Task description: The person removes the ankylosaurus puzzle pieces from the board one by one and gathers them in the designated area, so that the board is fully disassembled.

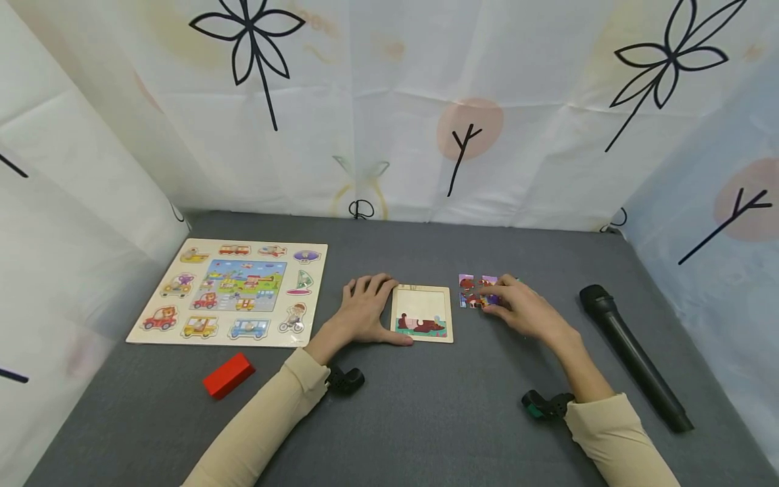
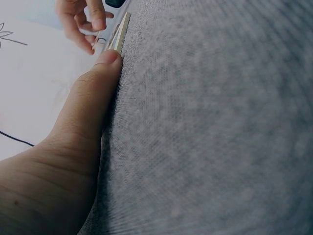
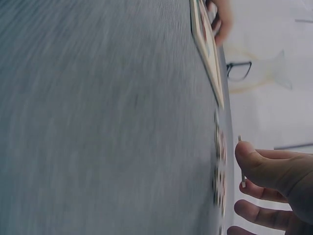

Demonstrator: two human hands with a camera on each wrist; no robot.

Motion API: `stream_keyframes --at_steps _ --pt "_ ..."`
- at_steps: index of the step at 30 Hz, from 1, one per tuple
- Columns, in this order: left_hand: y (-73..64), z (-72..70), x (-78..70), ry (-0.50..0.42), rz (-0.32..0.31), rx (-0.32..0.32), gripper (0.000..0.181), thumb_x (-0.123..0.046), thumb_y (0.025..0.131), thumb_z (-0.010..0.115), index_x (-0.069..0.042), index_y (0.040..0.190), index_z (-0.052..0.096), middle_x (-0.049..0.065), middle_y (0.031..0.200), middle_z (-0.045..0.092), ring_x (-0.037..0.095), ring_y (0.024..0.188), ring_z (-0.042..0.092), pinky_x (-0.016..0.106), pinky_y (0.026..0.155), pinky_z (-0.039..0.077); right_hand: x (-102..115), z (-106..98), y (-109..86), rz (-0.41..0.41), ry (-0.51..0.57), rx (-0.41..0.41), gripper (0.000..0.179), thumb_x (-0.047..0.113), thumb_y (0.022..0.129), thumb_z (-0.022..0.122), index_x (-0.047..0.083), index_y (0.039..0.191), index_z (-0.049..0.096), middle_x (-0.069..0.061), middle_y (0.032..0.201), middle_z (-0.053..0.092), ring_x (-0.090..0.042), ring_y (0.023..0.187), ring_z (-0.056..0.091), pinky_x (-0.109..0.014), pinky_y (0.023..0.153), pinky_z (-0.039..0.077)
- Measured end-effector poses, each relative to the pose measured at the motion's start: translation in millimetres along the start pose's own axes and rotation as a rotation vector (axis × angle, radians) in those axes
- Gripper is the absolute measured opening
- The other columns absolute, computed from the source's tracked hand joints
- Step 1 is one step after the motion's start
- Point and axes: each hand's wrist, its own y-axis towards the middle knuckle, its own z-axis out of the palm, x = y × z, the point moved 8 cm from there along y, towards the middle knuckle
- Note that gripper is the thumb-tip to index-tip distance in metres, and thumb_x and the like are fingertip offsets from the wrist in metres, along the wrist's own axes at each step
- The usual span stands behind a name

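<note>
A small square wooden puzzle tray (image 1: 426, 302) lies in the middle of the table. Its bottom part shows a picture of a brown animal (image 1: 421, 325), while the upper part is bare wood. My left hand (image 1: 362, 316) rests at the tray's left side with fingers spread, its thumb (image 2: 108, 58) by the near edge. Over several loose puzzle pieces (image 1: 466, 284) to the right of the tray is my right hand (image 1: 528, 310). In the right wrist view it pinches a thin puzzle piece (image 3: 242, 171), seen edge-on, between thumb and finger.
A large vehicle puzzle board (image 1: 146, 331) lies at the left, with a red block (image 1: 228, 375) in front of it. On the right lies a black microphone (image 1: 635, 358). Patterned white cloth (image 1: 395, 135) hangs behind the grey table (image 1: 438, 426).
</note>
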Motion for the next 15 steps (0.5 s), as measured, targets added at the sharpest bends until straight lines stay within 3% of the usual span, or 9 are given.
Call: stream_keyframes --at_steps 8,15 --pt "1.0 1.9 0.8 0.0 -0.005 0.018 0.115 -0.082 0.068 0.075 -0.024 0.157 0.033 0.005 0.162 0.03 0.033 0.146 0.029 0.066 0.116 0.022 -29.4 -9.8 -16.0 0.037 -0.042 0.004 0.032 0.013 0.096 0.071 0.005 0.127 0.072 -0.01 0.096 0.06 -0.014 0.076 0.044 -0.029 0.066 0.036" --pt "0.9 1.5 1.0 0.001 -0.004 0.01 0.114 -0.081 0.067 0.076 -0.024 0.157 0.034 0.005 0.162 0.031 0.033 0.146 0.03 0.066 0.116 0.022 -47.8 -8.2 -23.2 0.065 -0.074 0.028 0.033 0.012 0.096 0.07 0.001 0.127 0.071 -0.015 0.103 0.063 -0.017 0.082 0.05 -0.033 0.07 0.04"
